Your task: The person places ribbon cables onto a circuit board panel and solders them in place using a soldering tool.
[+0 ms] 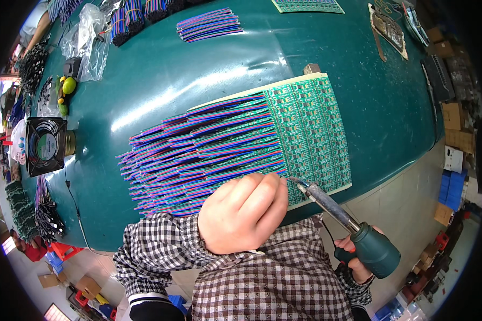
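Observation:
A green circuit board panel (316,128) lies on the table, with many rows of small boards. Rows of red, blue, green and black ribbon wires (209,136) run leftward from its middle and cover its left part. My left hand (246,211) is closed over the near wires by the panel's front edge. Its fingertips are hidden, so what it pinches does not show. In my right hand (353,254) is a soldering gun (377,250) with a dark green body and metal barrel. Its tip points left, close by my left fingers at the last wired row.
A dark green table (160,69) bears a wire bundle (209,24) and another circuit panel (308,5) at the back. At left stand a small black fan (47,145), plastic bags (88,40) and yellow-green fruit (68,85). A worn tray (388,32) sits far right; cardboard boxes (458,128) stand beyond.

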A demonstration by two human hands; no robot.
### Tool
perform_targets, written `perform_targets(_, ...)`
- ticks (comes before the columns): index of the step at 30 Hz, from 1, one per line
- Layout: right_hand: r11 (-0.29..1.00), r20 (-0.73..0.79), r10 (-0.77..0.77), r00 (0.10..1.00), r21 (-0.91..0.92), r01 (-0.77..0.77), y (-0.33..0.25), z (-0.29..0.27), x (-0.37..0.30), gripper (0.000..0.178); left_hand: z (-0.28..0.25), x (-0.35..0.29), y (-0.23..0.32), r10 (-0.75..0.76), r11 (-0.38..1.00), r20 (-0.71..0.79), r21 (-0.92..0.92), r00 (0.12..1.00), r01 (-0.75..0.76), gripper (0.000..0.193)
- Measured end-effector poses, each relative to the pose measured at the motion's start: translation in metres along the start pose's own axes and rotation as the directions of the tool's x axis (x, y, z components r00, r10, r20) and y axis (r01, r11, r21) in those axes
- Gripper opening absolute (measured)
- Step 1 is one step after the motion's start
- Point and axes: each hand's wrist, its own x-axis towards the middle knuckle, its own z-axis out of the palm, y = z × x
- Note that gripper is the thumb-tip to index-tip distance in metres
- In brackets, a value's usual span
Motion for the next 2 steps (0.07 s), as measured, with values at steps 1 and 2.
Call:
perform_targets(1,1.000,0.001,-0.003,1.000,0.002,0.003,-0.0003,-0.0003,0.0002,0.062,0.0003,-0.0005,0.0003,0.007,1.000,-0.011,0.019,1.000,-0.007,0.036)
perform_targets(2,1.000,0.002,-0.006,1.000,0.003,0.006,-0.0003,-0.0005,0.0003,0.062,-0.0002,-0.0005,0.0012,0.002,0.999,-0.008,0.033,1.000,-0.002,0.036)
